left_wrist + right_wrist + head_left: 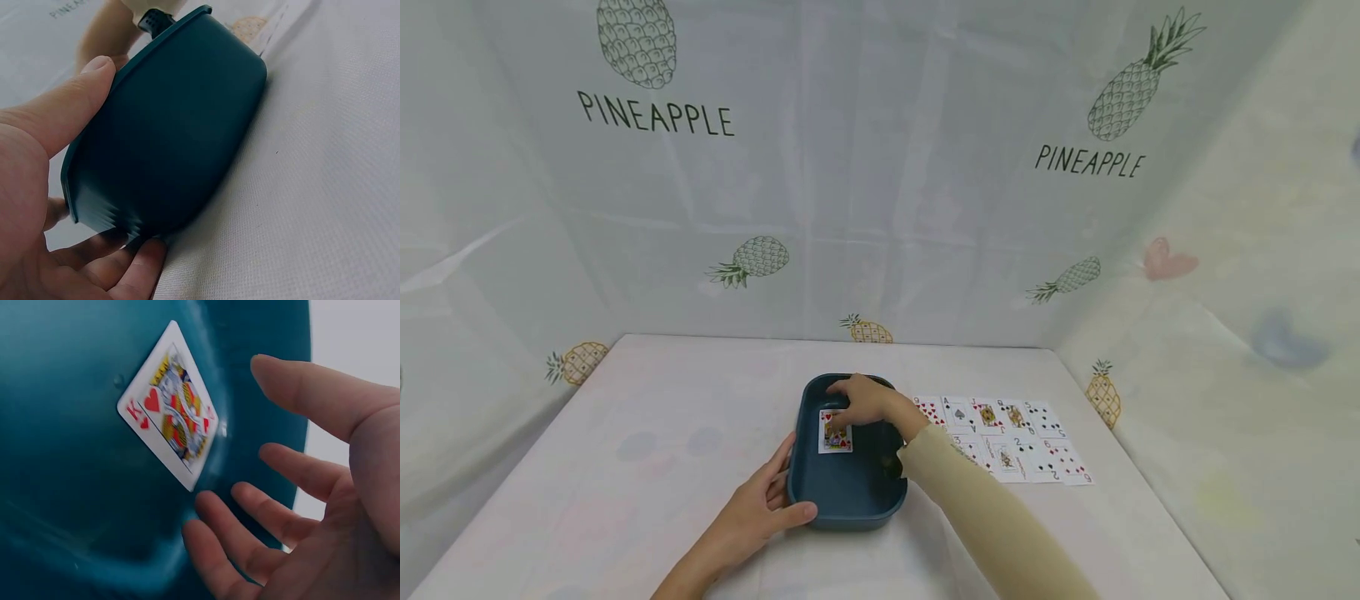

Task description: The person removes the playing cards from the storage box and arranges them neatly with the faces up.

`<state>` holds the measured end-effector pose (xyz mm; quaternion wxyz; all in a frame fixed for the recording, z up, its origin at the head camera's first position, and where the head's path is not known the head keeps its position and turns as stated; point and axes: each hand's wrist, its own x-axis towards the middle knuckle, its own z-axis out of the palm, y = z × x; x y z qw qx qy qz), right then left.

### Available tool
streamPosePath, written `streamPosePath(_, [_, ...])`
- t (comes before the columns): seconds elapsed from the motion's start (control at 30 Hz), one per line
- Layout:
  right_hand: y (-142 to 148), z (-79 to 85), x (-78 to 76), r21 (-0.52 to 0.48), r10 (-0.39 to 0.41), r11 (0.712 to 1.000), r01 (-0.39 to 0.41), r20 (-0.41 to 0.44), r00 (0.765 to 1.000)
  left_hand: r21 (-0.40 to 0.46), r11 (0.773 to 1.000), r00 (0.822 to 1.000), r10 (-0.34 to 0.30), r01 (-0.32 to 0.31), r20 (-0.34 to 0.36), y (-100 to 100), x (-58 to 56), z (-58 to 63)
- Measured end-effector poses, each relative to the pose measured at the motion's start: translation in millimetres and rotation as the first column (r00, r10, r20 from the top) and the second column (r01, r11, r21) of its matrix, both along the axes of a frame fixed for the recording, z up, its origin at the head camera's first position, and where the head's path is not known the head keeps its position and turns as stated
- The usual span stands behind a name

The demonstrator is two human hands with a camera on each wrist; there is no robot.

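My left hand (750, 508) grips the near left side of a dark blue plastic tray (842, 496) with rounded corners. In the left wrist view the thumb lies at the rim and the fingertips bend against the tray's lower wall. A king of hearts playing card (833, 444) lies face up on the tray's floor toward the far left. Over it reaches my right hand (867, 402), fingers spread and loosely bent. The right wrist view shows the fingertips beside a corner of the card, with nothing held between thumb and fingers.
Right of the tray, several face-up playing cards (1006, 454) lie in two rows, partly hidden by the right forearm in its pale yellow sleeve (992, 517). A white cloth covers the table (700, 400). Behind hangs a pineapple-print curtain (880, 208).
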<state>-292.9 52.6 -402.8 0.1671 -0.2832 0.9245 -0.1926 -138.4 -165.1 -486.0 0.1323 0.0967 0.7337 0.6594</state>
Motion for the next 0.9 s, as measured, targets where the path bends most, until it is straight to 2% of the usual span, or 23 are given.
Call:
streamPosePath(0.27, [-8.0,-11.7,1.7,0.094,-0.086,0.992,0.082,0.044,0.995,0.017,1.000,1.000,-0.026,0.026,-0.003,0.5,0.3,2.5])
streamPosePath(0.53, [-9.0,-19.3,1.7,0.209,-0.100,0.974,0.093,0.022,0.995,-0.009,1.000,1.000,-0.014,0.014,-0.015,0.4,-0.8,0.0])
streamPosePath(0.9, [-11.6,-24.9,5.4,0.192,-0.139,0.972,0.135,0.011,0.990,-0.016,1.000,1.000,-0.006,0.005,-0.012,1.1,-1.8,-1.5])
